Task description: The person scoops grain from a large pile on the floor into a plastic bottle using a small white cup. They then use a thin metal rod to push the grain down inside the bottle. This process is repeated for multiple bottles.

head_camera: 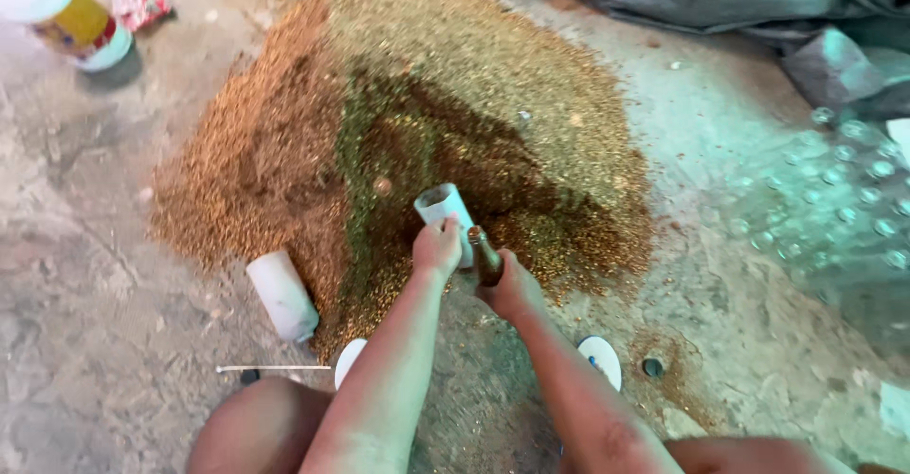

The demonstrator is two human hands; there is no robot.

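Resting on a floor (85,275) — a golden grain heap (398,123). At its near edge, a white cup (444,210) is gripped by the left hand (437,248); a small brown bottle (485,256) is gripped by the right hand (512,289), just beside — mouths close together.

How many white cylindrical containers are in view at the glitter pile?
2. One white container is gripped in the left hand over the glitter pile; another white container lies on its side at the pile's left edge. Others may be buried.
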